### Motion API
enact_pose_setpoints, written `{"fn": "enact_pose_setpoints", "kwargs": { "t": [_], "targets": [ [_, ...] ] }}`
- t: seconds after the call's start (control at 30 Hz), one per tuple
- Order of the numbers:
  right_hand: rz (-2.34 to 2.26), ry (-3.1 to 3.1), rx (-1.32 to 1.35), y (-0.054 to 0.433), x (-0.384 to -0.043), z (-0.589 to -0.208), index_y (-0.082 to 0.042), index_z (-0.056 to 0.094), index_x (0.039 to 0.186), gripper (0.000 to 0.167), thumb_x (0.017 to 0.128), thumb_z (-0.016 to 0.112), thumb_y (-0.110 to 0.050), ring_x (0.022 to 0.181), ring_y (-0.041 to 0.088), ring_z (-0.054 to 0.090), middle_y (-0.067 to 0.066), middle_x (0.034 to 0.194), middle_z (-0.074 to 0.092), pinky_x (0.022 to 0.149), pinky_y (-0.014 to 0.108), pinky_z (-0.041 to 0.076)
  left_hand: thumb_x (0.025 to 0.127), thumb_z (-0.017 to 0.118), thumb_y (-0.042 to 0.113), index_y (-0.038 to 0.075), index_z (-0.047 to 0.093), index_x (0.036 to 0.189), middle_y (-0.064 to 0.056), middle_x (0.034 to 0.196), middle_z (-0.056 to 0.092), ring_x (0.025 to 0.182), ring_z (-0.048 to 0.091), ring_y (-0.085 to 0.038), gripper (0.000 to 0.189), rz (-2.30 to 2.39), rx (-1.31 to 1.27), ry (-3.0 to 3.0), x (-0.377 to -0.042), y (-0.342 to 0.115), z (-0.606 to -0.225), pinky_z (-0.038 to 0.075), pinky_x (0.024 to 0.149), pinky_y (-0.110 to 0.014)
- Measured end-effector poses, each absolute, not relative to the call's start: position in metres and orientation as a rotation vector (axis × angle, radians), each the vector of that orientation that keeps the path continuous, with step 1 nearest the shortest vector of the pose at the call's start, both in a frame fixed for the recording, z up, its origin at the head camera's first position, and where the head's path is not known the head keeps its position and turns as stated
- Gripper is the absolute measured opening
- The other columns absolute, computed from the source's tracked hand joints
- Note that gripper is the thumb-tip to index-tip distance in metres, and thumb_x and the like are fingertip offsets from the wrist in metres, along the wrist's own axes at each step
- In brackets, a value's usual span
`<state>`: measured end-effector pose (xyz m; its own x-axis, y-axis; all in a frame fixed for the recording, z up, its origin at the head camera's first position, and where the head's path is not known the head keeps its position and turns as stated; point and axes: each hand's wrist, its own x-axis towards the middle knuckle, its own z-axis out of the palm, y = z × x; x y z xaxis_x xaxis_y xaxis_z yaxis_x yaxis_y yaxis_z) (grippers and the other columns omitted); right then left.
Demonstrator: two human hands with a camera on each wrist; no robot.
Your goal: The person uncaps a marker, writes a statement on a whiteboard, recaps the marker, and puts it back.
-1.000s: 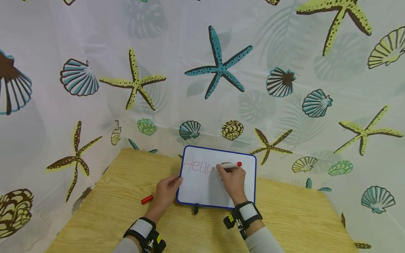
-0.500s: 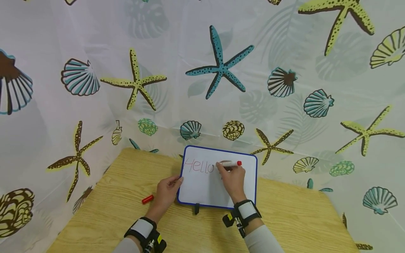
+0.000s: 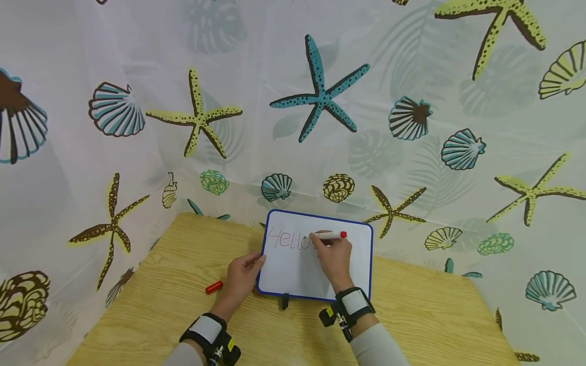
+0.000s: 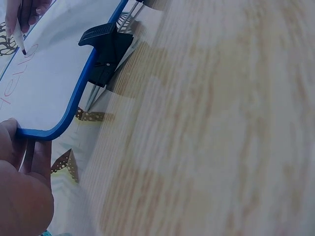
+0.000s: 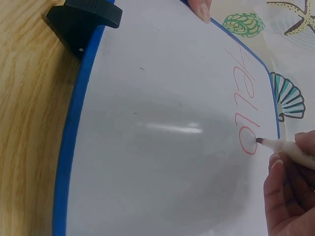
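Observation:
A small whiteboard (image 3: 293, 269) with a blue frame leans upright on the table, red handwriting reading "Hello" (image 3: 288, 240) across its upper left. My right hand (image 3: 335, 256) pinches a red marker (image 3: 331, 235) with a white barrel; its dark tip meets the top of the "o" in the right wrist view. At the board's left edge my left hand (image 3: 243, 274) grips the frame, thumb (image 5: 201, 9) on the front and fingers (image 4: 37, 160) behind. Next to the left hand, a red marker cap (image 3: 213, 287) lies on the table.
Black clip feet (image 4: 106, 54) hold the board's lower edge on the wooden table (image 3: 426, 310). Behind it hangs a pale curtain (image 3: 256, 66) printed with starfish and shells. Both wrists wear strapped camera mounts (image 3: 352, 305).
The marker has traced round the "o", which now shows as a closed loop, and its tip has moved slightly up and left. My left hand keeps its hold on the board.

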<state>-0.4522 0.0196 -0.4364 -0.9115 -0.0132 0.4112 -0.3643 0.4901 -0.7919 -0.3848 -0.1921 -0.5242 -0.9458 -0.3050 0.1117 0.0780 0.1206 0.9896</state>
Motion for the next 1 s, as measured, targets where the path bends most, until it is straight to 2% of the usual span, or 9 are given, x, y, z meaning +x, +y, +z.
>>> {"fn": "enact_pose_setpoints", "kwargs": {
  "t": [0.4,0.83,1.0],
  "targets": [
    [1.361,-2.392,0.315,0.020,-0.451,-0.434,-0.011,0.079,0.093,0.016,0.092,0.079,-0.027,0.072,0.018,0.065,0.003,0.084,0.075,0.057,0.027,0.053,0.100,0.069,0.022,0.002,0.074,0.120,-0.010,0.113,0.075,0.099,0.070,-0.021,0.029,-1.877,0.242,-2.120,-0.386,-0.191,-0.522,0.061,0.085,-0.035],
    [1.296,-2.317,0.372,0.040,-0.453,-0.426,-0.011,0.080,0.089,0.014,0.092,0.079,-0.024,0.071,0.015,0.068,0.001,0.082,0.076,0.058,0.028,0.051,0.101,0.068,0.024,0.003,0.073,0.123,-0.013,0.119,0.073,0.106,0.071,-0.026,0.032,-1.853,0.246,-2.140,-0.386,-0.190,-0.525,0.060,0.088,-0.041],
    [1.280,-2.315,0.357,0.047,-0.451,-0.425,-0.010,0.079,0.089,0.014,0.091,0.079,-0.024,0.071,0.017,0.068,0.003,0.082,0.076,0.058,0.028,0.052,0.100,0.069,0.024,0.002,0.074,0.122,-0.013,0.117,0.074,0.103,0.071,-0.025,0.031,-1.835,0.254,-2.148,-0.387,-0.189,-0.527,0.061,0.086,-0.040]
  ]
}}
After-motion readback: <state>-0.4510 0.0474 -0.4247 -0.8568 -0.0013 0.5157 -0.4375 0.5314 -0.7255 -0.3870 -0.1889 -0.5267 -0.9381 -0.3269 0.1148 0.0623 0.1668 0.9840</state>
